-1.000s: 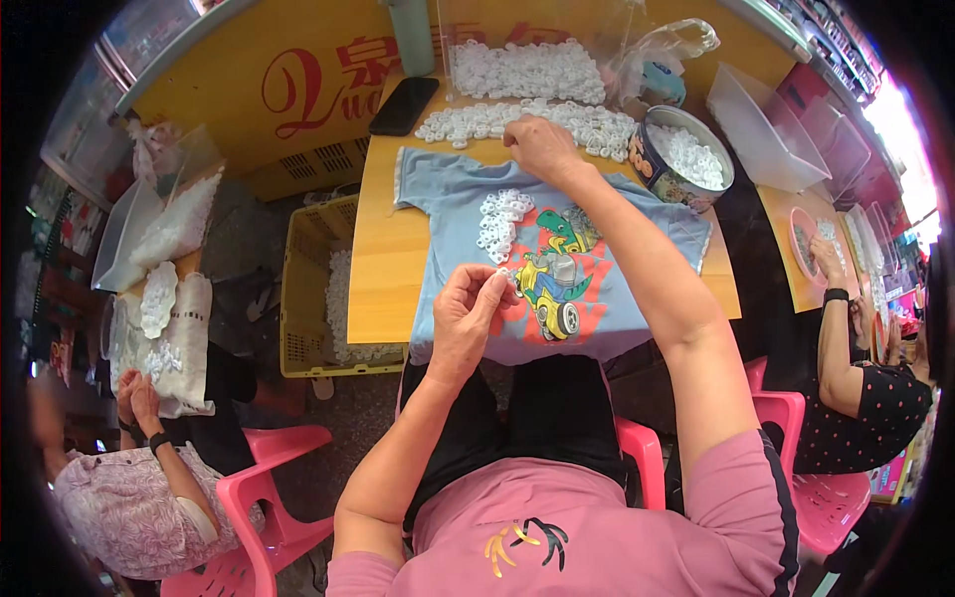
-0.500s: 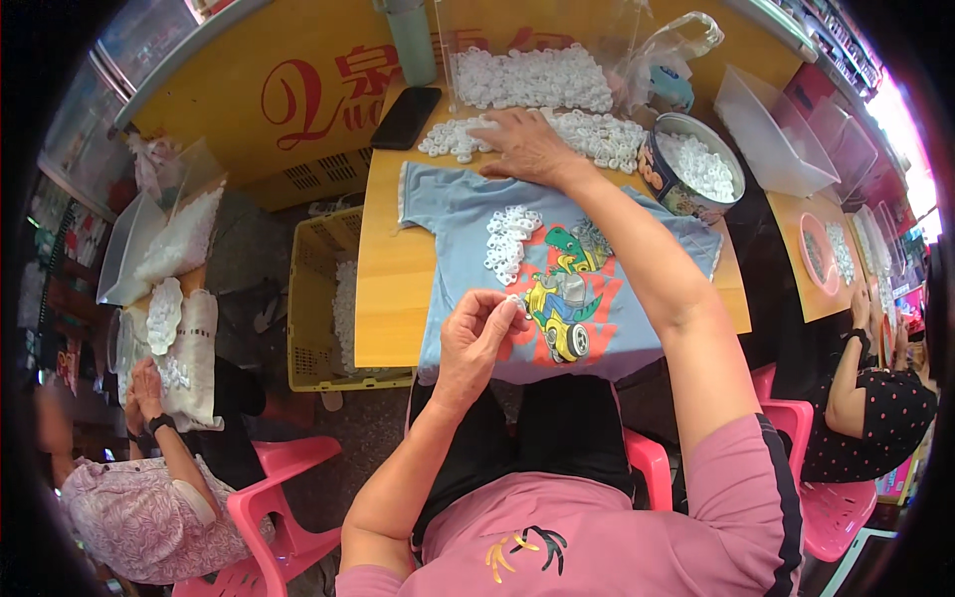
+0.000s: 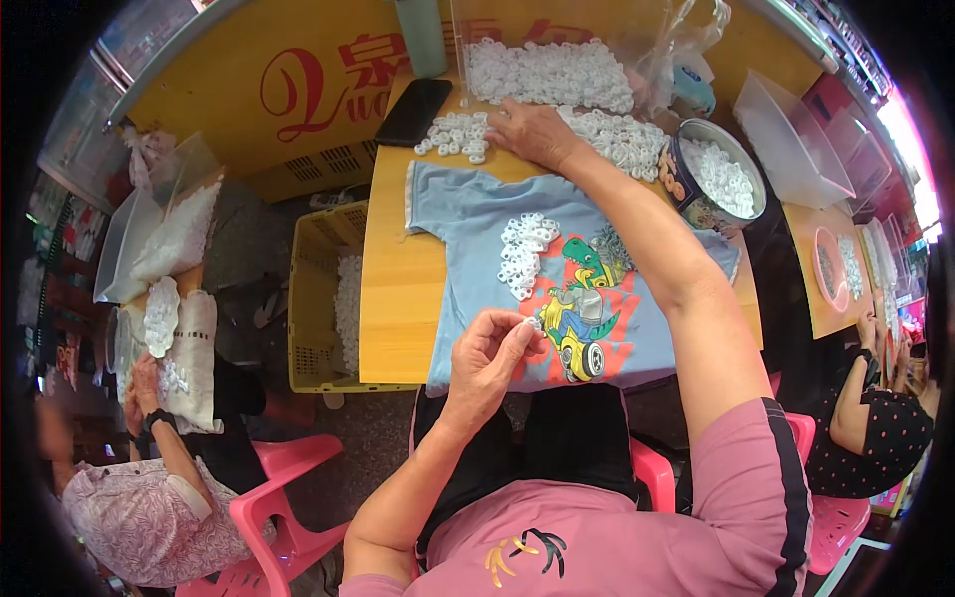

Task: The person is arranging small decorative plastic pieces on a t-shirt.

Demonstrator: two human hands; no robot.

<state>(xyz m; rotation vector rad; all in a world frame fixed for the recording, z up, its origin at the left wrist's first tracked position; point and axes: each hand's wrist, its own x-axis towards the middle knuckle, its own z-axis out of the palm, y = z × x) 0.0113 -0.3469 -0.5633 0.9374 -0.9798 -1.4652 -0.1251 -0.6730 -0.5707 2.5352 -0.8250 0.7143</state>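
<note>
- While the right hand reaches up to the top centre of the frame, its bent fingers rest over the loose white rings on the table; whether it has any of them pinched, I cannot tell.
- And look at the left hand, just below the middle of the frame: thumb and forefinger are clamped on a small white piece, the other fingers curled in!
- That piece sits over the front of the blue T-shirt, spread flat at centre, right beside its dinosaur print.
- Just above the print's left edge, a heap of white pieces lies on the cloth, piled in an uneven column.
- Up top, a small cluster of rings lies left of the right hand, close under the black phone.
- Behind them, a clear bin is well filled with more white rings.
- Over to the upper right, a round tin holds plenty too.
- Down at left of the table, a yellow crate has white pieces in it.
- Out on the flanks, one seated person works at lower left, another at right.
</note>
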